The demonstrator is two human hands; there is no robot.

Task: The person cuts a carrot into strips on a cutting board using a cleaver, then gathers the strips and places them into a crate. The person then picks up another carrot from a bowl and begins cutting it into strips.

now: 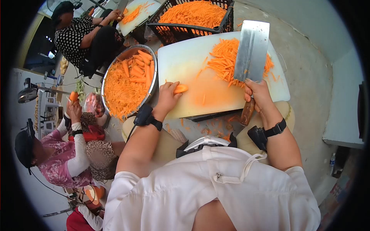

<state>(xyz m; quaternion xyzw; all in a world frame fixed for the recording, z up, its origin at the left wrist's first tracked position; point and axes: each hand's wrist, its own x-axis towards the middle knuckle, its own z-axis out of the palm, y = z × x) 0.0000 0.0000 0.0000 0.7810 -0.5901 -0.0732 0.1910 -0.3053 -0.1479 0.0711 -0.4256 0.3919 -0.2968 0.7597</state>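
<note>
1. Here, in the head view, the left hand [166,96] rests at the board's [185,65] near left edge, fingers curled and pinching a short carrot piece [180,89] down against the board.
2. The right hand [259,95] sits at the near right edge, fingers wrapped tight round the wooden handle of a cleaver [251,52]; its blade stands raised above the board, over the shreds [225,57].
3. Those shreds lie heaped toward the board's far right corner.
4. A metal bowl [148,88] touches the board's left edge, holding whole peeled carrots [138,67] on top of more shreds.
5. A black crate [192,29] of shreds stands just beyond the far edge.
6. Two other people sit to the left; one hand [74,109] holds up a carrot.
</note>
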